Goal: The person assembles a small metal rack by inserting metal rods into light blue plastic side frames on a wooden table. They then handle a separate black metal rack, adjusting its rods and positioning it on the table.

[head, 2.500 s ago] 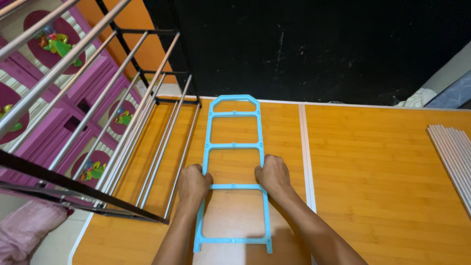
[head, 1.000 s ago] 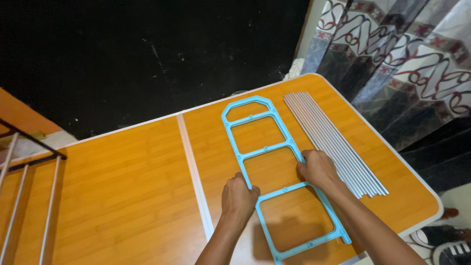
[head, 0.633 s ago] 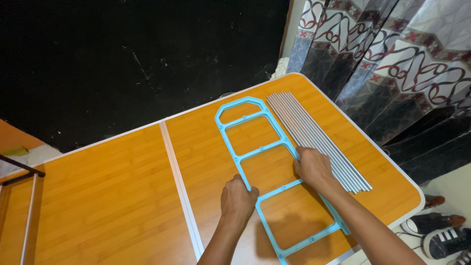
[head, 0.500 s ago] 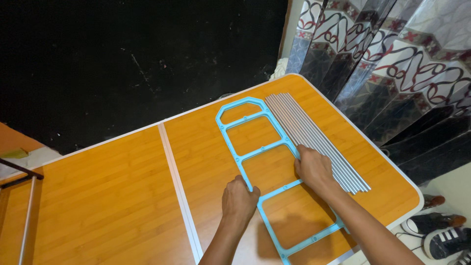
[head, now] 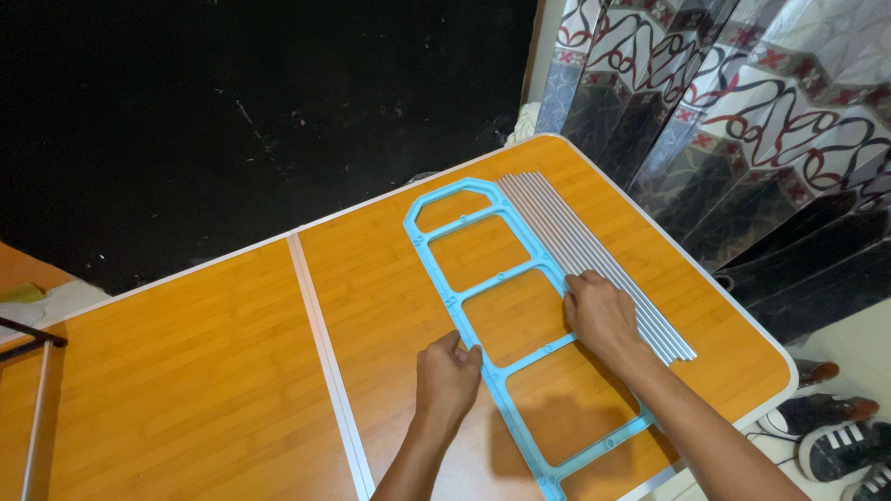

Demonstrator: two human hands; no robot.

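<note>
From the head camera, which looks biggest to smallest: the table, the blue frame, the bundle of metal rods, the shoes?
1. Table
2. Blue frame
3. Metal rods
4. Shoes, though they lie farther away on the floor and are partly cut off, so their true size is unsure.

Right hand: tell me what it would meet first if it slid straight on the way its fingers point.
The right hand grips the blue plastic frame, fingers pointing up-left. Straight on lies the frame's next crossbar, then bare table. The metal rods lie alongside, probably not in its path.

The blue frame point(head: 506, 311) runs off the bottom edge; the right hand point(head: 601, 314) covers part of its side rail.
</note>
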